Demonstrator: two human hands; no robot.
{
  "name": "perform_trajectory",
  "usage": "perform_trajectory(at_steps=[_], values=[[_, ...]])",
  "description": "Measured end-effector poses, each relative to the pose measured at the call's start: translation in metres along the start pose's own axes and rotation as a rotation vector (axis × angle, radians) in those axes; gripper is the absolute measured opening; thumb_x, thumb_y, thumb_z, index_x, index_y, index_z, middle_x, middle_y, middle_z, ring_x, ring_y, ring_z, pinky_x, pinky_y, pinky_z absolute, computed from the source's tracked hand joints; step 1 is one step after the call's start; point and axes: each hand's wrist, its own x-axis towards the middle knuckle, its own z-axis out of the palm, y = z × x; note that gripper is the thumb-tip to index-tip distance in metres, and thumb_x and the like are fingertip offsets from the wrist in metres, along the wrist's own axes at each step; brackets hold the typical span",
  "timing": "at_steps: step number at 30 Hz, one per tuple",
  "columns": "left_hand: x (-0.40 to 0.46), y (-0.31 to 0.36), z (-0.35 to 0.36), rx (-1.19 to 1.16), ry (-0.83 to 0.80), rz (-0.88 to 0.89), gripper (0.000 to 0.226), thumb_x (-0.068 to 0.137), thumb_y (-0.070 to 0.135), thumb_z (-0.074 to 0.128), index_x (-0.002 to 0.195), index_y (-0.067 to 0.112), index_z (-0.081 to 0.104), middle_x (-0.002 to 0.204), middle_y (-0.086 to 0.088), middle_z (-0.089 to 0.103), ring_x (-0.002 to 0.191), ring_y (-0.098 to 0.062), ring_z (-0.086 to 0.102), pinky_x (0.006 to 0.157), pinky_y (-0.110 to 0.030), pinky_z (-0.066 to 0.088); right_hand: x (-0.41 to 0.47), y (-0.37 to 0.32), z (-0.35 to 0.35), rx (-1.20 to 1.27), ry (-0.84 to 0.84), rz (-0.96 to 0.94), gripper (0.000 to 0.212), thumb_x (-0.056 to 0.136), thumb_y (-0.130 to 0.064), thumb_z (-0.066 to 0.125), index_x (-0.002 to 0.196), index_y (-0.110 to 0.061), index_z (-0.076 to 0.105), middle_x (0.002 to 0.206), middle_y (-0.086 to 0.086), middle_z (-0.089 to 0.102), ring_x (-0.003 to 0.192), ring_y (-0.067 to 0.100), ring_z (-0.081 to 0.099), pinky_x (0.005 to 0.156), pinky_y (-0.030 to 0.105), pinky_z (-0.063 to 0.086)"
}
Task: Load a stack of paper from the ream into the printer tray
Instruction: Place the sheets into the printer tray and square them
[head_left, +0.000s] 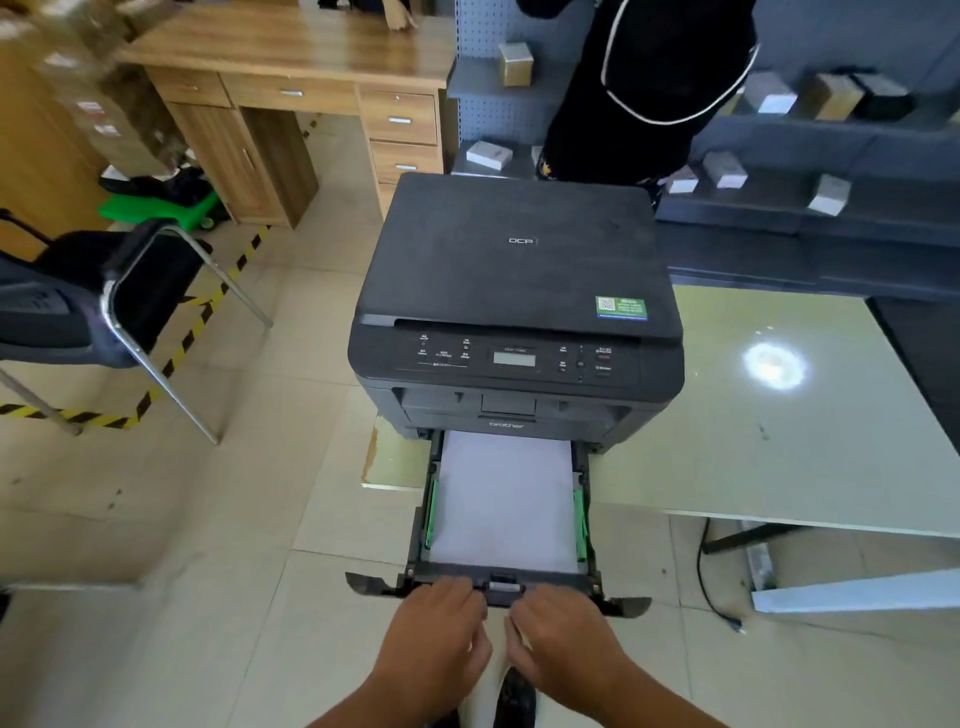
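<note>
A: From the head view, where's the paper (504, 501)?

B: Flat in the pulled-out tray (418, 540), between green guides. The left hand (441, 631) and right hand (558, 636) rest curled on its front lip.

A: Risk?

B: An uneven shove could skew the tray against the printer (519, 291), I'd judge.

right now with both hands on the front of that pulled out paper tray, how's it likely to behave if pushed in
The tray probably slides straight, since the left hand and right hand press evenly on either side of centre. The paper lies flat between green guides, so it likely stays put. The printer looks heavy enough not to shift.
</note>
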Motion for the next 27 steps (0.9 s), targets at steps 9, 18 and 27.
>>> perform_trajectory(at_steps=[9,18,27], values=[[-0.009,0.002,0.012,0.127,-0.115,-0.061,0.009,0.065,0.030,0.050,0.062,0.028,0.058,0.054,0.008,0.054,0.043,-0.012,0.050,0.037,-0.027,0.031,-0.009,-0.010,0.012,-0.127,-0.163,0.007,0.021,0.064,-0.021,0.070,0.051,-0.021,0.053,0.046,0.000,0.048,0.041,0.020,0.047,0.037,0.028,0.033],[0.003,-0.010,0.014,0.088,-0.105,-0.135,0.009,0.065,0.024,0.061,0.072,0.026,0.065,0.062,0.009,0.056,0.057,-0.012,0.052,0.054,-0.028,0.048,0.009,-0.014,0.012,-0.131,-0.257,0.072,0.009,0.067,-0.025,0.059,0.058,-0.022,0.057,0.051,-0.004,0.053,0.043,0.016,0.052,0.038,0.027,0.036],[0.043,-0.016,0.009,0.005,-0.051,-0.178,0.030,0.074,0.025,0.057,0.104,0.022,0.062,0.093,0.006,0.063,0.086,-0.013,0.060,0.084,-0.030,0.053,0.041,0.005,0.012,-0.121,-0.322,0.250,0.017,0.064,-0.021,0.074,0.078,-0.016,0.065,0.069,0.000,0.060,0.063,0.019,0.058,0.057,0.031,0.050]])
